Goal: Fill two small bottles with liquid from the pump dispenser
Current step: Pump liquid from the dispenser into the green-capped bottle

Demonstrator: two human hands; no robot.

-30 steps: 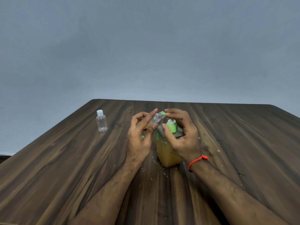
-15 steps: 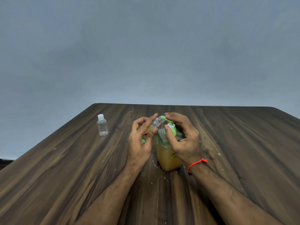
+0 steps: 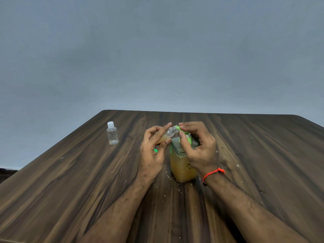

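Observation:
A pump dispenser [image 3: 182,165] with amber liquid and a green pump head stands mid-table. My right hand [image 3: 198,148] curls over the pump head, fingers on top of the green spout, thumb along the neck. My left hand [image 3: 154,148] grips a small clear bottle [image 3: 167,134], tilted with its mouth against the spout tip; some amber liquid lies in its lower part. A small green piece [image 3: 155,151] shows under my left palm. A second small clear bottle [image 3: 112,134] with a white cap stands upright at the far left.
The dark wood-grain table [image 3: 70,181] has pale specks and droplets around the dispenser's base. Its far edge runs just behind my hands and its left edge slants down to the left. A plain grey wall fills the background.
The view has tilted so everything sits lower in frame. My right hand has pressed the pump head down a little; the left hand keeps the tilted bottle at the spout.

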